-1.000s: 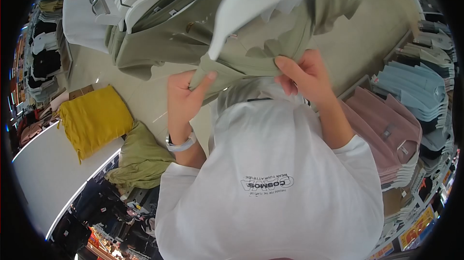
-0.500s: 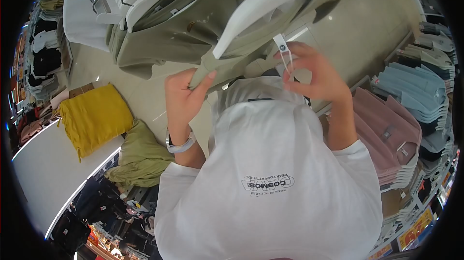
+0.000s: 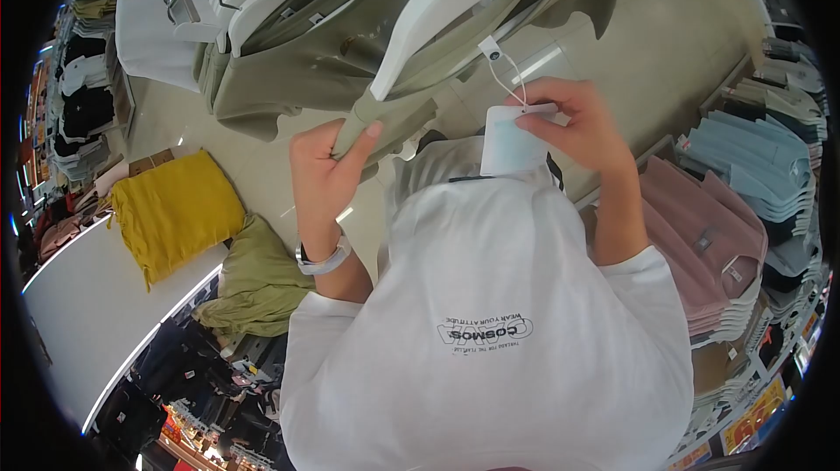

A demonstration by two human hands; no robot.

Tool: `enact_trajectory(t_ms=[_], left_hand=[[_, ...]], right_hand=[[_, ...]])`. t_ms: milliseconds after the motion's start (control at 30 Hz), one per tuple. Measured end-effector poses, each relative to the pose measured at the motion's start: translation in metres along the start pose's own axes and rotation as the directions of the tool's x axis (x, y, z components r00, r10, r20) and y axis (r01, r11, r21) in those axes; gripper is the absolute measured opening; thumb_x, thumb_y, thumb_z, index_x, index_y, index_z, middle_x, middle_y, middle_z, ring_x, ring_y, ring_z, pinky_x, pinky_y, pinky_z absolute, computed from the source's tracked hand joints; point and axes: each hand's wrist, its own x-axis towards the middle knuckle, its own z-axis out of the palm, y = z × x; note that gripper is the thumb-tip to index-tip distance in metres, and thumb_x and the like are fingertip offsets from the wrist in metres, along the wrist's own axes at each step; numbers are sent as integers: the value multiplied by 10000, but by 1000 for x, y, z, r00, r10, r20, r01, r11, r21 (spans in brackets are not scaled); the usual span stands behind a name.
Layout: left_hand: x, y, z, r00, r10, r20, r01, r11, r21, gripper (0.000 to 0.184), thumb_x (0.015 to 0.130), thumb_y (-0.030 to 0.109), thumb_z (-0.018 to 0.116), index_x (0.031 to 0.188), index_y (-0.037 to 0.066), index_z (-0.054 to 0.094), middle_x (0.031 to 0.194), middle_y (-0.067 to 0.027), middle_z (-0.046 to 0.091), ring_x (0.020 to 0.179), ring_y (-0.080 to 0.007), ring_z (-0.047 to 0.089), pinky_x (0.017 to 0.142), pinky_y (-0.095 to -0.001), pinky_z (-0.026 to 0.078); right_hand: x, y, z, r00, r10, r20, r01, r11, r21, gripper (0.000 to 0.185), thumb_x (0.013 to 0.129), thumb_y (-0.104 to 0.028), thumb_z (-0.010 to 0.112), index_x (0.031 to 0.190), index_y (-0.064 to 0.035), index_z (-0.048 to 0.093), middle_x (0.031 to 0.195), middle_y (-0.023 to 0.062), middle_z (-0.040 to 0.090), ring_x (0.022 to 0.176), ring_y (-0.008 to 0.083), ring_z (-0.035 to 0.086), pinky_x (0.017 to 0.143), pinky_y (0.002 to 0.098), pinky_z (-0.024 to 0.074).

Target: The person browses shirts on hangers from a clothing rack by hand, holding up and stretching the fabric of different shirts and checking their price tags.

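An olive-green shirt (image 3: pixel 402 90) hangs on a white hanger (image 3: pixel 411 26) in front of me. My left hand (image 3: pixel 328 165) grips the shirt's near shoulder, thumb on top and fingers folded beneath the cloth. A white hang tag (image 3: pixel 507 145) dangles on a loop of string from a small white neck label (image 3: pixel 492 48) at the collar. My right hand (image 3: pixel 577 125) pinches the tag's upper edge between thumb and fingers. The print on the tag is too faint to read.
More olive shirts (image 3: pixel 315 55) hang on white hangers at upper left. Folded yellow cloth (image 3: pixel 179 217) lies on a white ledge (image 3: pixel 114 296), beside a green garment (image 3: pixel 254 287). Pink shirts (image 3: pixel 700 239) and light-blue shirts (image 3: pixel 748 160) hang along the right side.
My right hand has gone from fingering the tag string to pinching the hang tag, which now shows its flat face. The held shirt and hanger have shifted slightly left.
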Motion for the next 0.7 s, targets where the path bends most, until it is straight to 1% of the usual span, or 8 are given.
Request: enact_trajectory(t_ms=[233, 333, 367, 433, 567, 633, 667, 700], left_hand=[[-3, 8, 0, 999, 3, 33, -4, 1000, 29, 292, 810, 122, 716, 646, -44, 540, 495, -42, 424, 494, -75, 339, 447, -252, 306], [-4, 6, 0, 999, -6, 35, 4, 999, 48, 291, 804, 123, 722, 647, -42, 542, 494, -47, 421, 490, -81, 335, 447, -254, 304], [-4, 5, 0, 999, -5, 34, 4, 999, 47, 291, 804, 123, 722, 647, -42, 542, 494, -47, 421, 490, -81, 335, 447, -254, 304], [-4, 3, 0, 1000, -25, 14, 24, 999, 28, 293, 805, 130, 725, 653, -44, 543, 495, -40, 407, 497, -78, 323, 446, -256, 297], [-5, 1, 0, 1000, 1, -17, -1, 1000, -23, 306, 806, 135, 725, 652, -47, 532, 497, -31, 390, 507, -76, 309, 445, -256, 288], [-5, 1, -1, 1000, -4, 1, 4, 1000, -2, 304, 809, 137, 723, 660, -48, 534, 503, -26, 382, 515, -74, 304, 447, -253, 283], [-4, 1, -1, 1000, -4, 3, 4, 1000, -3, 304, 809, 137, 723, 660, -48, 534, 503, -26, 382, 515, -74, 304, 447, -253, 283], [-4, 2, 0, 1000, -6, 7, 6, 1000, -4, 299, 810, 136, 722, 662, -47, 537, 503, -26, 385, 516, -74, 306, 449, -252, 284]], right_hand=[[0, -5, 2, 999, -46, -3, 46, 983, 180, 220, 753, 39, 645, 954, -32, 695, 930, 62, 664, 837, 146, 613, 768, 259, 485], [2, -9, -5, 989, 71, 128, -79, 995, 64, 261, 727, 44, 602, 948, -47, 705, 961, 41, 643, 898, 144, 592, 781, 247, 469], [3, -6, -5, 989, 70, 128, -78, 995, 63, 261, 727, 44, 602, 948, -47, 705, 961, 41, 643, 898, 144, 592, 781, 247, 469], [2, 2, -4, 968, 127, 215, -127, 992, -13, 278, 712, 54, 566, 946, -12, 701, 1092, 81, 625, 962, 160, 590, 768, 243, 443], [0, 14, -5, 973, 42, 227, -55, 997, 49, 370, 674, -14, 548, 1002, -64, 710, 1172, 104, 565, 1021, 168, 552, 798, 255, 449], [2, 11, -14, 906, -79, 417, -67, 944, 324, 444, 662, -33, 551, 1086, -48, 685, 1301, 131, 492, 1054, 175, 548, 823, 273, 451], [3, 8, -17, 906, -77, 415, -68, 943, 325, 444, 662, -33, 551, 1086, -48, 685, 1301, 131, 492, 1054, 175, 548, 823, 273, 451], [4, 3, -21, 866, -111, 487, -182, 837, 516, 436, 691, -31, 574, 1117, -37, 668, 1346, 136, 457, 1068, 172, 542, 818, 274, 455]])
